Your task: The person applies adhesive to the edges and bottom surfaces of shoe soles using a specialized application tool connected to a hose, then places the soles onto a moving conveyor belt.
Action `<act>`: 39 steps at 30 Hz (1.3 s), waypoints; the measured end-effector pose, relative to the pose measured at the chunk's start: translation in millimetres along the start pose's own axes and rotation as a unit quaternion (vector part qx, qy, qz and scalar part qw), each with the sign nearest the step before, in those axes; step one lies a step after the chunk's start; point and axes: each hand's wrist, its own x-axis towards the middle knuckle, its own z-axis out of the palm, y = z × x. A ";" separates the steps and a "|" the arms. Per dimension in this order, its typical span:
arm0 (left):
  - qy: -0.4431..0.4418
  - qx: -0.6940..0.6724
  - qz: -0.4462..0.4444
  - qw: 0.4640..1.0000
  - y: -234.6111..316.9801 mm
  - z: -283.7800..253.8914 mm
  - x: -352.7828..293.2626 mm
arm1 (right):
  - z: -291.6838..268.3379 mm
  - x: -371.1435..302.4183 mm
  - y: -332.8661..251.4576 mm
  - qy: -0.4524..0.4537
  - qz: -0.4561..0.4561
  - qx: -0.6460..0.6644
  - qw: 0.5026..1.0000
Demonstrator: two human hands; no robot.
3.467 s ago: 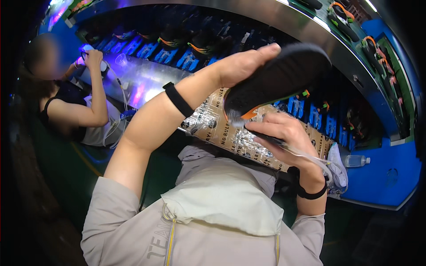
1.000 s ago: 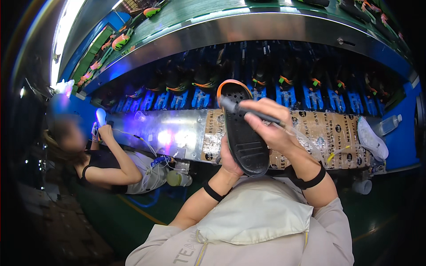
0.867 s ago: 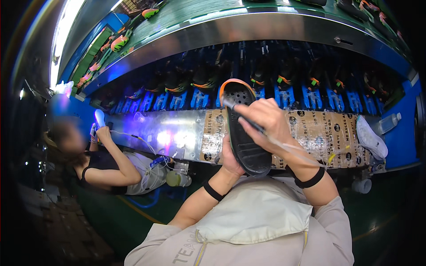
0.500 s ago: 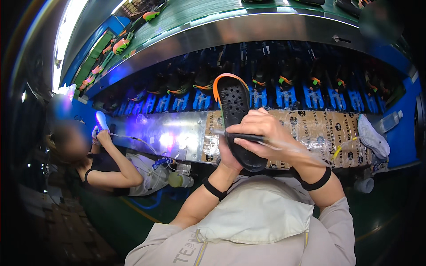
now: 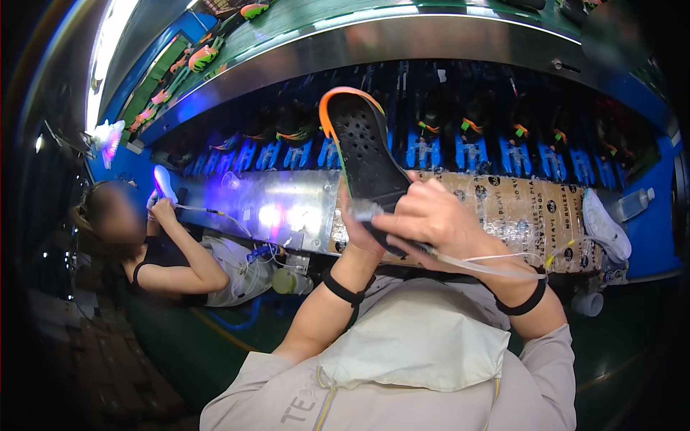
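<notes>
A black shoe sole (image 5: 365,158) with an orange rim at one end, a green edge and several round holes is held up in front of me. My left hand (image 5: 361,235) is closed around its near part from the left and below. My right hand (image 5: 435,218) grips a dark-handled brush, largely hidden by my fingers. The pale, blurred brush tip (image 5: 364,210) lies over the near half of the sole. A clear tube (image 5: 489,269) runs from the brush under my right wrist toward the right.
Cardboard under clear film (image 5: 503,208) covers the bench beside a metal plate (image 5: 287,208). At right are a white shoe-shaped piece (image 5: 605,226) and a clear bottle (image 5: 635,204). Beyond stands a row of blue holders (image 5: 424,149) with dark shoe parts. A co-worker (image 5: 172,251) holds a pale sole at left.
The sole has moved a little up and left, its far end tilting left. My right hand has turned, and the brush tip now lies over the sole instead of at its left edge.
</notes>
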 end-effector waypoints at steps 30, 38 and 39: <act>-0.138 0.080 -0.108 0.981 79.8 32.2 51.1 | -42.9 -0.4 -13.8 -0.045 0.111 0.067 0.991; -0.071 0.123 -0.153 0.978 84.7 22.9 68.0 | -45.7 -3.2 -10.5 -0.077 0.076 0.005 0.994; -0.078 0.090 -0.172 0.978 85.3 25.1 69.7 | -45.4 -3.5 -11.2 -0.107 0.059 -0.007 0.992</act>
